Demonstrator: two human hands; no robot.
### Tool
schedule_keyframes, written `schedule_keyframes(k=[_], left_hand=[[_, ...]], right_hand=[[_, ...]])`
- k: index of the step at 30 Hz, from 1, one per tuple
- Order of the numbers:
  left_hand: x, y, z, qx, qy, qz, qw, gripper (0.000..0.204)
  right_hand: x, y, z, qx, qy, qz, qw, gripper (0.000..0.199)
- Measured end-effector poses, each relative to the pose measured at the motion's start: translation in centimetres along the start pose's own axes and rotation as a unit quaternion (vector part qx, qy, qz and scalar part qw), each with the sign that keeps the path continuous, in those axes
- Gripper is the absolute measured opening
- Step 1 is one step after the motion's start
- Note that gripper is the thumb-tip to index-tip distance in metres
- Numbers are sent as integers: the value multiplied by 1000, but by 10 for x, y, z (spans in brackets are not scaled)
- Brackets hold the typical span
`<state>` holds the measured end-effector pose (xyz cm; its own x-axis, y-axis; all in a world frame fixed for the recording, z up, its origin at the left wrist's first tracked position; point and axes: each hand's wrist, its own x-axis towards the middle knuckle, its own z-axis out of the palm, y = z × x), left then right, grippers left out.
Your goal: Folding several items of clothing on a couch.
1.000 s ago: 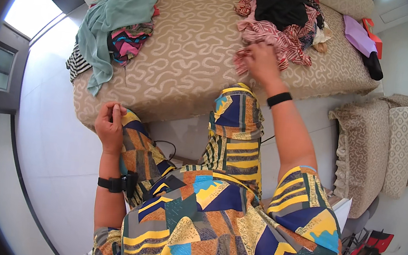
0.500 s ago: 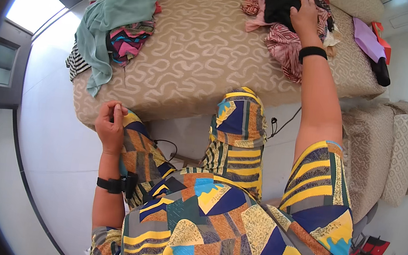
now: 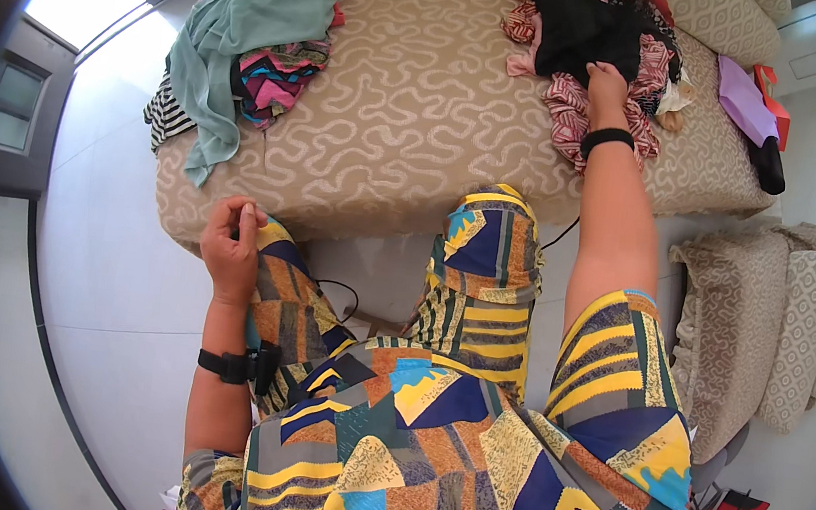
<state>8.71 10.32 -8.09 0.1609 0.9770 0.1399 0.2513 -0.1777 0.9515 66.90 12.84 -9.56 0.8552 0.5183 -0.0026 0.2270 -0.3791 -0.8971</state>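
Note:
At the far right, my right hand [image 3: 607,90] pinches the near edge of a black cloth [image 3: 584,33]. The cloth lies over a heap of clothes with a red-and-white patterned garment [image 3: 566,120] below it. A pale pink fabric [image 3: 522,66] sticks out on the left of the heap. My left hand [image 3: 231,243] is held above my left knee, fingers curled in and thumb against them, with nothing seen in it. A second heap at the far left has a sage green cloth [image 3: 253,21] on top and a multicoloured zigzag garment [image 3: 279,87] under it.
Both heaps lie on a beige patterned sofa seat [image 3: 406,94]. A lilac cloth [image 3: 745,100] and a black item [image 3: 767,165] hang at its right end. A beige covered seat with cushions [image 3: 731,332] stands at right. A dark cable [image 3: 342,288] runs by my left leg.
My right hand has drawn back toward me, from lying on the black cloth to gripping its near edge, and the cloth has spread nearer. My left hand has hardly moved.

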Motion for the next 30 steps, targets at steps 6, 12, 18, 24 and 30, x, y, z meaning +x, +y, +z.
schedule_keyframes(k=[6, 12, 18, 24, 30], left_hand=[[-1, 3, 2, 8, 2, 15, 1000, 8], [-6, -10, -4, 52, -12, 14, 998, 11], [-10, 2, 11, 241, -78, 99, 962, 33], [-13, 10, 8, 257, -196, 93, 942, 36], [-8, -39, 2, 119, -169, 67, 976, 48]], right_hand=[[-59, -61, -19, 378, 26, 31, 925, 23], [-216, -154, -15, 428, -318, -151, 833, 13], [-350, -118, 21, 355, -582, -92, 726, 10], [-386, -99, 42, 345, -622, -88, 697, 9], [-412, -115, 34, 217, -685, -223, 659, 5]])
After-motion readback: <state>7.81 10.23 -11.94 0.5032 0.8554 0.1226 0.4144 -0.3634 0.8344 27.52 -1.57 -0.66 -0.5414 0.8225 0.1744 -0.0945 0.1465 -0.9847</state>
